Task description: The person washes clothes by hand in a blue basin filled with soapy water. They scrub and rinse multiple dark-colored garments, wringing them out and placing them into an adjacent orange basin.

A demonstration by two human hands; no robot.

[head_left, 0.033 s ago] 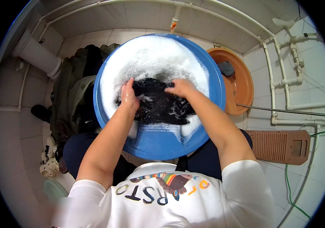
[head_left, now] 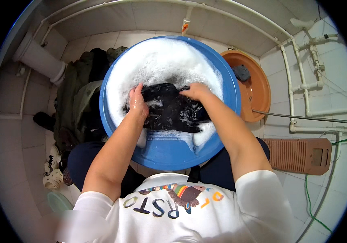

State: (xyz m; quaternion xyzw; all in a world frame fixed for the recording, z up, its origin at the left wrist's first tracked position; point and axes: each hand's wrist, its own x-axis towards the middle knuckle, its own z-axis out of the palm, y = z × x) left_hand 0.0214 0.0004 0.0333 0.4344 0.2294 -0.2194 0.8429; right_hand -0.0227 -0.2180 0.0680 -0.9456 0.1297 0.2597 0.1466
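A wet black cloth garment lies bunched in the near half of a large blue basin, streaked with suds. Thick white foam fills the far part of the basin. At the garment's left edge is my left hand, its thumb side upward and the cloth held against its fingers, which are partly hidden. My right hand pinches the garment's upper right part, with fingers curled toward the middle. The water and the garment's underside are hidden.
Dark and olive clothes are heaped left of the basin, near shoes. An orange-brown basin holds a grey cloth. A brown washboard lies at the right. White pipes run along the walls.
My right hand has shifted slightly to the right, and the garment's folds under it have changed. My left hand has stayed in place.
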